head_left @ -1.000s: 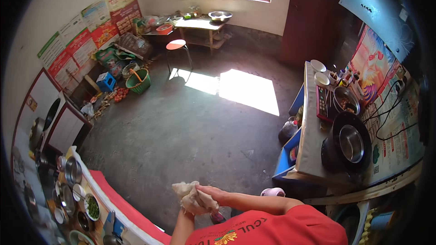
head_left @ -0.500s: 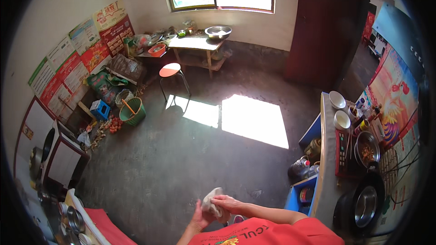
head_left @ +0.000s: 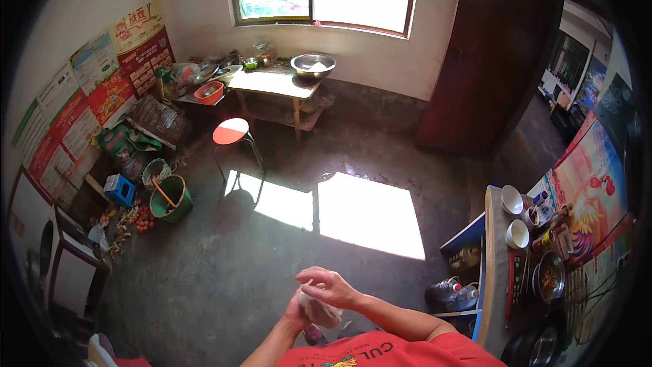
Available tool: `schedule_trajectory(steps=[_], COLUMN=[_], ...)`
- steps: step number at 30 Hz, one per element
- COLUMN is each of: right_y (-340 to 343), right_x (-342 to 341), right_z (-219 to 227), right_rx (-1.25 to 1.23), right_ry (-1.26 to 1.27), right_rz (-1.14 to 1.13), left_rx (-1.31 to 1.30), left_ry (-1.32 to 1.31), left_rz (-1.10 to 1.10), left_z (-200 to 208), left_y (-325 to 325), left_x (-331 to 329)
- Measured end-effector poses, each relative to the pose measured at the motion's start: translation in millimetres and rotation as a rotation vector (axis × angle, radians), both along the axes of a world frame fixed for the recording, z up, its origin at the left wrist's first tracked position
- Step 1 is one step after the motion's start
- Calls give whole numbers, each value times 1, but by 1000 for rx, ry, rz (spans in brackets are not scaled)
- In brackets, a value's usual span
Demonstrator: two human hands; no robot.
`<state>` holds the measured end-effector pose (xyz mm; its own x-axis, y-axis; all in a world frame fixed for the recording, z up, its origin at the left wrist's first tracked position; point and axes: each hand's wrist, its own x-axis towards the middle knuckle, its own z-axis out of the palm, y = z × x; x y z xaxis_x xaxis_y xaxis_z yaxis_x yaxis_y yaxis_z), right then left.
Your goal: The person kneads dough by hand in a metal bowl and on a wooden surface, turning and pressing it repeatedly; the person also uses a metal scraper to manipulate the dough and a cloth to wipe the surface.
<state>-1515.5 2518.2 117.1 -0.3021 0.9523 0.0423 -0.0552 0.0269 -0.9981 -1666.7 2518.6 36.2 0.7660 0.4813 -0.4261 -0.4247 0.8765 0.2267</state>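
A crumpled greyish-white cloth point(head_left: 319, 312) is bunched in front of my red shirt. My left hand point(head_left: 295, 311) is closed around it from the left side. Over the top of the cloth lies my right hand point(head_left: 333, 288), its fingers stretched out to the left and the thumb apart from them. Part of the cloth hangs below the right hand; what the palms cover is hidden.
To the right runs a counter point(head_left: 499, 265) with bowls point(head_left: 512, 200), bottles and a pan of food point(head_left: 549, 276). Left stand a green basket point(head_left: 171, 207) and a cabinet point(head_left: 75, 278). Ahead are a stool point(head_left: 231, 131) and a low table point(head_left: 265, 81) bearing a metal basin point(head_left: 313, 64).
My view has shifted, so the room sits lower and the counter further right. My right hand has moved from gripping the cloth to lying across its top with fingers extended.
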Motion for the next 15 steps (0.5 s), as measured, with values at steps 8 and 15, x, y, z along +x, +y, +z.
schedule_trajectory(steps=[8,15], right_y=[162,246], right_x=[51,169], right_z=[-31,-72], right_rx=[-464,-766], right_ry=[1209,811], right_rz=[639,408], left_rx=[-68,120], left_ry=[-75,20], left_rz=[-165,327], left_z=[-34,26], left_y=[147,300], left_x=[98,115])
